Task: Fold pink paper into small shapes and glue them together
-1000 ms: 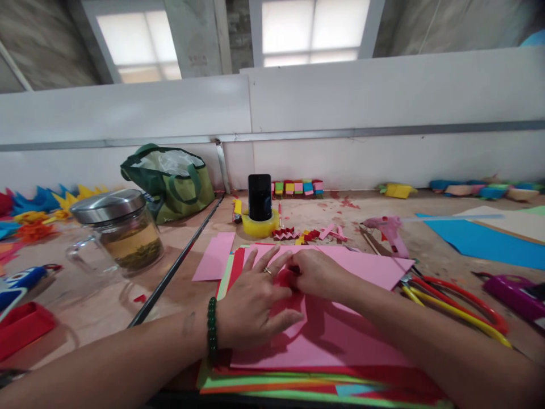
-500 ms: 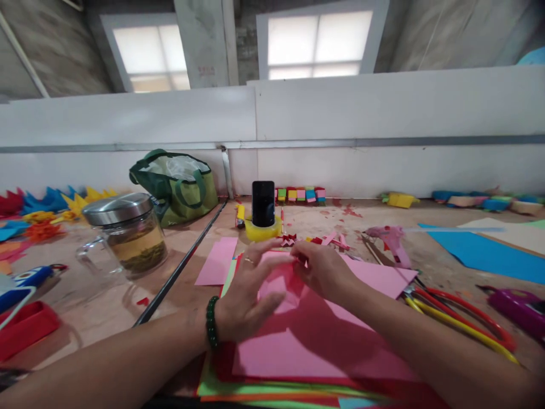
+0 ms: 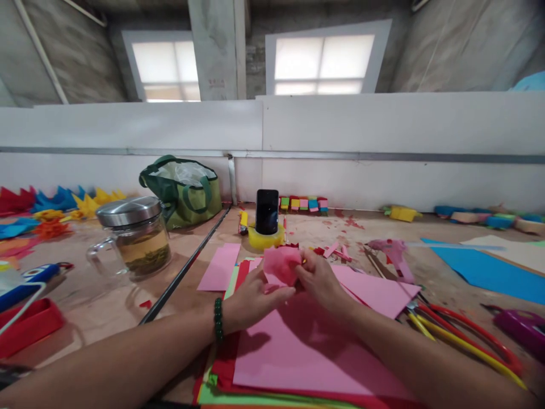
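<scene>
Lifted from the paper stack since half a second ago, a pink paper piece (image 3: pixel 279 266) now stands up between two bare hands, its curved face blurred toward the camera. The left hand (image 3: pixel 251 301), pressed wide over the paper a second earlier, has drawn in and cradles the piece's left and lower side between thumb and fingers, though its fingertips are partly hidden. The right hand (image 3: pixel 319 278) pinches the right edge in a narrow grip. With the piece raised, both of its faces appear within reach of the fingers; whether any edges are joined cannot be told.

Far left of the hands, a red folded strip (image 3: pixel 46 321) lies on the surface (image 3: pixel 106 318), with a lidded glass mug (image 3: pixel 142 247) of tea and a green bag (image 3: pixel 196 204) farther back. Just left of the hands rests a small pink sheet (image 3: pixel 219 268); beneath them spreads the paper stack (image 3: pixel 298 369), pink on top. Directly beyond, a phone (image 3: pixel 267 213) stands upright in a yellow tape roll (image 3: pixel 266 240). Right of the hands sit a pink glue gun (image 3: pixel 395 258) and, nearer the camera, red and yellow handles (image 3: pixel 491 331), then a blue sheet (image 3: pixel 485 270) farther back and a purple tool (image 3: pixel 522 326).
</scene>
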A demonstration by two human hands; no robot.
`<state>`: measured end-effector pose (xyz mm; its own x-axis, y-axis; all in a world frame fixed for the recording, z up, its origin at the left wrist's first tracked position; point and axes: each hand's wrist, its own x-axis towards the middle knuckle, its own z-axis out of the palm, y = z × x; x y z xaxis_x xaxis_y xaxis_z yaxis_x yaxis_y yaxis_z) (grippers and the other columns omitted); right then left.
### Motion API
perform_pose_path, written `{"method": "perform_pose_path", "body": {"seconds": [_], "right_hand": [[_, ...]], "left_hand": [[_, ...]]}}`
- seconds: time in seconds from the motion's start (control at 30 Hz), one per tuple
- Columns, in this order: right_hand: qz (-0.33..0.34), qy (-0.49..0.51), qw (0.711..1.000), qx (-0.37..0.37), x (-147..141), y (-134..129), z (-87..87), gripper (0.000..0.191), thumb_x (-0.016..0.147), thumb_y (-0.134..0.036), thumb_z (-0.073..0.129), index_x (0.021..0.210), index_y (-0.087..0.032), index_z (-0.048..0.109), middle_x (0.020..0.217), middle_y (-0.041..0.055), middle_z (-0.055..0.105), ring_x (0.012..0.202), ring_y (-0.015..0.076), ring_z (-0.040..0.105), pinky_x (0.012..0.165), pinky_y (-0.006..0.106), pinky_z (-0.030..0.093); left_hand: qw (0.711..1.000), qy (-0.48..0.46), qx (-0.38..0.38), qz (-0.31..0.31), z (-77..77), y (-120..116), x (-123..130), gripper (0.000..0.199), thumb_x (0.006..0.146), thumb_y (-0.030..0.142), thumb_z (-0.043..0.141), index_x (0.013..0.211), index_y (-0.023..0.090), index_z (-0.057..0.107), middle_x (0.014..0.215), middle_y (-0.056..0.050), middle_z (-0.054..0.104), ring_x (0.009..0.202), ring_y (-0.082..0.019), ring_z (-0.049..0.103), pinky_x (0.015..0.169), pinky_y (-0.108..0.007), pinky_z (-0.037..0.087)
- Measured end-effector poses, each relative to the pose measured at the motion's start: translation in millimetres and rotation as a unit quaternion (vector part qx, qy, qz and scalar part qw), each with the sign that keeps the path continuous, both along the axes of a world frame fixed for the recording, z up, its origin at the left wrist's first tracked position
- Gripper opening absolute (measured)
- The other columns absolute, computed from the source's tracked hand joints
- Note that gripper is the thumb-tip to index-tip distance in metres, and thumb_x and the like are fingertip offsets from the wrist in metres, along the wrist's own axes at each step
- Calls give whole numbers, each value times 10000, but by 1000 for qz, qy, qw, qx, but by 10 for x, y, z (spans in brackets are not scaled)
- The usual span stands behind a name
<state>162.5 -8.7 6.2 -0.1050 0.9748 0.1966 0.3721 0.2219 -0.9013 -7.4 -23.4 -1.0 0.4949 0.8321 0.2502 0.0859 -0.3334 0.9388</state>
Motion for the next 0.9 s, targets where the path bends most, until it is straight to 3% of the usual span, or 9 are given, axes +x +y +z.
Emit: {"method": "perform_pose_path", "body": {"seconds": [0.13,0.27,0.4,0.5,0.57,0.67,0.77,0.9], "right_hand": [[75,16,995,-57,-105,-136,-36,222,873,-376,471,747,-194,491,509,-27,583,445,128,578,448,225,439],[73,-82,994,-21,-44,-173,42,327,845,-476,550,702,-184,513,557,-8,580,489,120,551,471,233,412],[55,-4,998,8,64,-115,184,389,794,-517,595,989,-190,518,756,-4,590,547,120,555,512,261,471],[48,-2,999,22,103,-85,241,496,678,-362,710,1113,-184,551,898,30,615,627,126,585,604,284,508],[72,-18,997,32,110,-77,241,384,648,-252,694,1020,-174,636,904,40,640,658,130,596,621,272,499],[100,-15,994,33,115,-60,212,107,666,-205,629,741,-159,690,717,24,657,621,136,589,570,248,470],[86,-9,996,36,128,-38,195,71,664,-201,635,670,-158,691,601,7,639,559,129,570,527,235,450],[114,-10,992,57,152,-23,198,57,651,-173,648,652,-159,703,653,24,677,600,140,602,568,241,474]], "left_hand": [[998,17,16,61,31,47,-27,134,779,210,472,720,136,566,697,-23,595,676,-143,531,641,-249,455],[994,50,22,95,102,155,-115,120,710,173,377,621,168,457,603,5,483,587,-120,442,553,-231,383],[995,99,18,21,81,203,-157,84,644,139,389,576,168,429,571,24,449,547,-101,398,517,-216,329],[988,149,19,-46,43,191,-147,117,611,116,385,612,156,495,591,30,473,558,-97,402,521,-206,328],[984,169,21,-57,44,176,-141,132,628,124,379,611,153,507,596,27,482,565,-98,410,524,-204,333],[987,155,18,-36,74,167,-146,139,671,158,389,604,153,511,629,12,528,615,-112,463,553,-202,364],[991,130,-17,-4,82,180,-159,165,720,215,397,624,154,516,600,10,526,574,-115,466,515,-205,359],[991,133,-10,23,57,193,-167,165,712,203,421,637,141,554,590,13,527,544,-103,437,501,-200,336]]}}
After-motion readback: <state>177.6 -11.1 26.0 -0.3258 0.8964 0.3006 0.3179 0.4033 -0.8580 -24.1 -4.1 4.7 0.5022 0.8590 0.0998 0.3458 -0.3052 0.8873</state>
